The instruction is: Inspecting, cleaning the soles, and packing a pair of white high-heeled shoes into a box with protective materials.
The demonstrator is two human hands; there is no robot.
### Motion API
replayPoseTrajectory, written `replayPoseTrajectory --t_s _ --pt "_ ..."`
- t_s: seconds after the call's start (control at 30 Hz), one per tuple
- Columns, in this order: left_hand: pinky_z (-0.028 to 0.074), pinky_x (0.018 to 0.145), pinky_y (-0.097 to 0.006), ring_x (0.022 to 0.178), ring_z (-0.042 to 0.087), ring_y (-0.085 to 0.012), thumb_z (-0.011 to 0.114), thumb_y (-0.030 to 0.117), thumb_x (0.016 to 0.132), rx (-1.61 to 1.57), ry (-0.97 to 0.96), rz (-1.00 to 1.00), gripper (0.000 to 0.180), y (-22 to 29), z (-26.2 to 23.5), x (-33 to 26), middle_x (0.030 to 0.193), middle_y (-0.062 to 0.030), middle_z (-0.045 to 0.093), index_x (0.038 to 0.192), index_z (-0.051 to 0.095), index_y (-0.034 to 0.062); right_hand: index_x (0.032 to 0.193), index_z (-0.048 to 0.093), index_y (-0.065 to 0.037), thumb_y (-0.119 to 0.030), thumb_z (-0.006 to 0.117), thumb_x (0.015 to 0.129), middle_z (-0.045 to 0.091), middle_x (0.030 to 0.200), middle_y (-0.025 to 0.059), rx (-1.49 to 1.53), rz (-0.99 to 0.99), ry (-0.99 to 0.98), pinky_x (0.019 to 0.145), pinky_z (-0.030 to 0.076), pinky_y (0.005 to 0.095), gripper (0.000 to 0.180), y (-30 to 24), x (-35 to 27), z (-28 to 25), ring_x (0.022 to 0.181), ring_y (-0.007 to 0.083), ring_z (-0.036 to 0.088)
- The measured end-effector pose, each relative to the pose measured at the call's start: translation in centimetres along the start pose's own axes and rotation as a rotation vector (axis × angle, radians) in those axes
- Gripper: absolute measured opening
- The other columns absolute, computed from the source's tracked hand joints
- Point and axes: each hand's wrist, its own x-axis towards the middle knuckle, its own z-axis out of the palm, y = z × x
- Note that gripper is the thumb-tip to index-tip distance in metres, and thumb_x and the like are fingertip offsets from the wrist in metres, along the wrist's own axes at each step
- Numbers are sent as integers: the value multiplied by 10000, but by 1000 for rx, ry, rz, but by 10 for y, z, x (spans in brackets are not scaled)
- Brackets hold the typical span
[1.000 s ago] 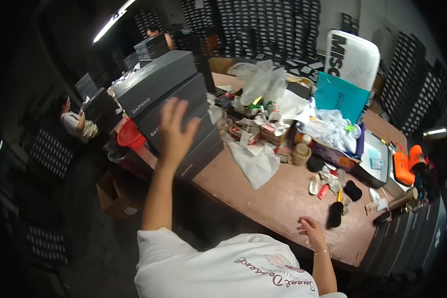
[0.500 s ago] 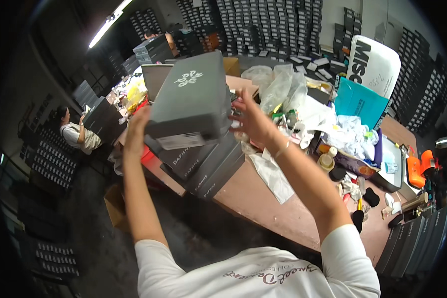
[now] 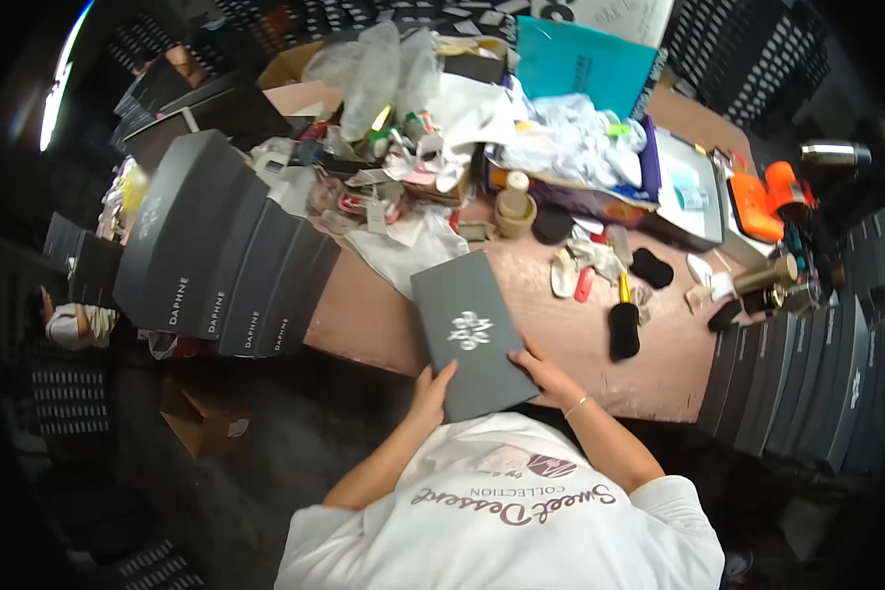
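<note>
A dark grey shoebox (image 3: 472, 329) with a white floral mark on its lid is held close in front of my body, at the table's near edge. My left hand (image 3: 431, 395) grips its lower left side, thumb on top. On the opposite side my right hand (image 3: 548, 379) clasps the lower right edge, also thumb uppermost. The undersides of both hands are hidden by the box. To the left, a stack of similar grey shoeboxes (image 3: 221, 256) leans at the table's end, apart from my hands.
On the pink-brown tabletop (image 3: 560, 295) lie black pads (image 3: 623, 331), a bottle (image 3: 514, 205) and crumpled paper. A purple-sided box of white paper (image 3: 580, 157) stands behind. Shoeboxes (image 3: 796, 383) line the right side; an open carton (image 3: 204, 415) sits on the floor.
My hands have come down and right from above the stack, bringing the shoebox against the front of my body. The view has swung to the right.
</note>
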Motion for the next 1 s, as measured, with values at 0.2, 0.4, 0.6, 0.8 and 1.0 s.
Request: replayPoseTrajectory --t_s 0.2,0.4,0.6,0.8,1.0 --pt "438 959 -380 1126 540 -229 529 544 887 -190 -370 -232 632 82 43 34 1241 -102 551 1297 489 65 1433 334 -108 -632 367 907 485 1330 103 78 180 132 836 473 416 743 -25 2 -44 1047 248 546" --pt "461 947 -378 1102 564 -217 518 561 881 -210 -473 -308 623 138 52 55 1205 -85 575 1280 505 83 1290 490 -104 -728 289 888 610 1093 63 45 155 255 608 505 306 769 -82 -2 -21 881 158 606" --pt "470 933 -378 1085 570 -214 537 551 873 -210 -486 -316 606 144 56 50 1192 -79 577 1264 516 89 1341 449 -101 -738 282 880 536 1216 81 57 133 257 617 526 343 804 -73 -2 -23 909 214 599" --pt "418 984 -357 1162 512 -224 577 491 856 -210 -474 -309 640 125 51 46 1271 -94 524 1312 466 57 1345 448 -63 -628 367 918 525 1246 75 105 98 305 638 517 310 712 -56 -11 -25 899 202 597" --pt "356 979 -305 1136 500 -204 668 374 813 373 -330 -247 593 43 29 82 1202 -85 547 1256 479 27 1235 524 -67 -425 577 902 597 1046 43 -29 98 523 741 446 287 492 25 3 -52 870 142 550"
